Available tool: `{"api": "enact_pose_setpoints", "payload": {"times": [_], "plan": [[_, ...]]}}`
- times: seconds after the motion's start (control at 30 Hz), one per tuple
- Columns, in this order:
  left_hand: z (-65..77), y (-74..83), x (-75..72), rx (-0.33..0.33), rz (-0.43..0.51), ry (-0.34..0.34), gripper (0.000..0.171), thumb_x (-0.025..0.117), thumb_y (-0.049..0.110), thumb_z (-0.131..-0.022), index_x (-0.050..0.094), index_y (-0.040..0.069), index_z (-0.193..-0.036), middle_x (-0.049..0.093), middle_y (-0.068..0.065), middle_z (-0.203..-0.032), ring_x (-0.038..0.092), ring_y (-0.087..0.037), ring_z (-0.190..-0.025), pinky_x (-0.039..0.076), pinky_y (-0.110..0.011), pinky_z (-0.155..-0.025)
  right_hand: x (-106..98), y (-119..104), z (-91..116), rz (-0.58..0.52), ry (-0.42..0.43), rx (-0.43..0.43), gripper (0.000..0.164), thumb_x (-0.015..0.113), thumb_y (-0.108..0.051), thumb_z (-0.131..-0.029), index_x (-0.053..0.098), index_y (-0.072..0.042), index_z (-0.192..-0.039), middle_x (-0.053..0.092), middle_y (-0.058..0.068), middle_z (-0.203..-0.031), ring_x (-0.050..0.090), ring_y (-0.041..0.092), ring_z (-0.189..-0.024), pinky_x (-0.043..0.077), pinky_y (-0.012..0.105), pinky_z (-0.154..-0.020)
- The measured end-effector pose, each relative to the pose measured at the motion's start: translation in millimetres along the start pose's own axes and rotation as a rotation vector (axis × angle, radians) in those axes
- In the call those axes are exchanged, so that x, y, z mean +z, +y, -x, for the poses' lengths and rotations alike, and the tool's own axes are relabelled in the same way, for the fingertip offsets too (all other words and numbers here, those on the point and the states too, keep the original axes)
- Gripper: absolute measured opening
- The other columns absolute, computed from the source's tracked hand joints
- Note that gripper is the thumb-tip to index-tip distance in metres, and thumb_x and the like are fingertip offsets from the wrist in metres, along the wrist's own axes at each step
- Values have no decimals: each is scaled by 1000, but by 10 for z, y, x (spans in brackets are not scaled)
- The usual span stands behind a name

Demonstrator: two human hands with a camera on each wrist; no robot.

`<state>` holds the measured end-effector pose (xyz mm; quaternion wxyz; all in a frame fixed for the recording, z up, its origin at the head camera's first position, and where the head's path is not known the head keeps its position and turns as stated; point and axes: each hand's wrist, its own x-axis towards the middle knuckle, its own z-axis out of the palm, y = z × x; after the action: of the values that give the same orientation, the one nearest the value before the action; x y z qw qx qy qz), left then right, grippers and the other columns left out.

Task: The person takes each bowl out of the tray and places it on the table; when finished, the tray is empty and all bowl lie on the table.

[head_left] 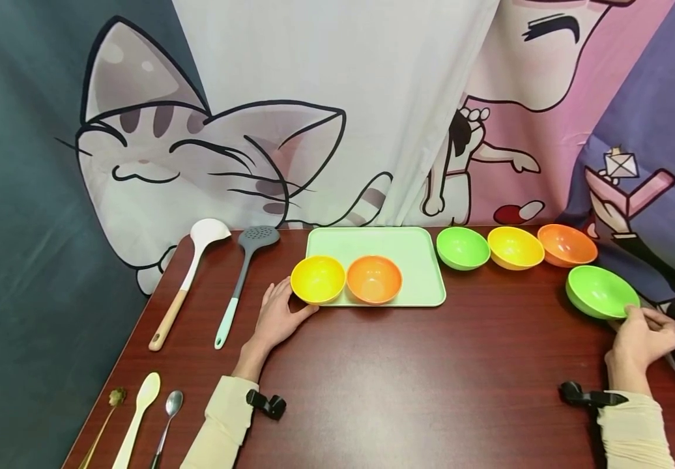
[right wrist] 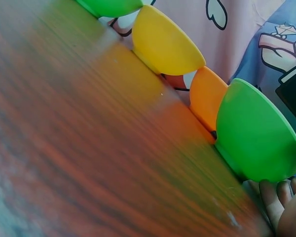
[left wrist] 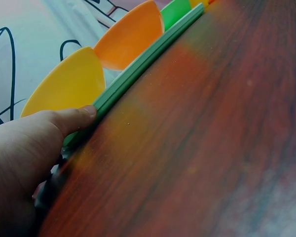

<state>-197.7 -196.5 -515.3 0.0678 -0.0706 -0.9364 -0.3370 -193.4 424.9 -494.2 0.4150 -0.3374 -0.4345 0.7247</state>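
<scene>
The green bowl (head_left: 598, 293) is at the table's right side, tilted, just in front of a row of 3 more: another green one (head_left: 463, 249), a yellow one (head_left: 515, 248) and an orange one (head_left: 567, 245). The right hand (head_left: 642, 335) pinches its near right edge, thumb at the rim and fingers below; whether its base touches the table (head_left: 431, 391) I cannot tell. It looks like thin, stiff plastic: probably light, hard to break, a little slippery on its glossy wall. The rim seems the best hold, with fingers supporting the curve from beneath.

Well apart, the left hand (head_left: 279, 319) is spread wide around the near left corner of the pale green tray (head_left: 419, 273), thumb against its edge; its fingertips are partly hidden. On the tray, 2 bowls sit side by side, yellow bowl (head_left: 318, 280) left, orange bowl (head_left: 374, 280) right. Farther left lie a white ladle (head_left: 186, 286), a grey slotted turner (head_left: 258, 238) and 3 smaller utensils
</scene>
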Motion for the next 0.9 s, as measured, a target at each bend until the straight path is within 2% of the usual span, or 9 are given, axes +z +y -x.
{"api": "enact_pose_setpoints", "payload": {"times": [0.2,0.63,0.9], "plan": [[11,14,-4,-8,-2,-5,83,73,54,-86,43,13,-151,48,-9,-152,37,-28,-146,10,-56,-125,-16,-1,21,-9,-11,18,18,65,7,-85,57,-9,-83,50,2,-92,50,9,-74,48,14,-44],[7,29,-15,-13,-1,-9,83,72,55,-86,43,14,-152,47,-9,-153,37,-27,-146,9,-55,-125,-13,-5,14,-16,6,-5,19,65,7,-85,57,-10,-80,51,2,-93,49,9,-78,46,13,-46],[6,15,-19,-17,-11,-15,82,71,56,-87,43,13,-151,48,-9,-152,37,-27,-146,10,-55,-125,-38,2,21,-63,-1,57,15,60,3,-87,54,-10,-87,50,3,-99,54,10,-74,49,18,-42]]}}
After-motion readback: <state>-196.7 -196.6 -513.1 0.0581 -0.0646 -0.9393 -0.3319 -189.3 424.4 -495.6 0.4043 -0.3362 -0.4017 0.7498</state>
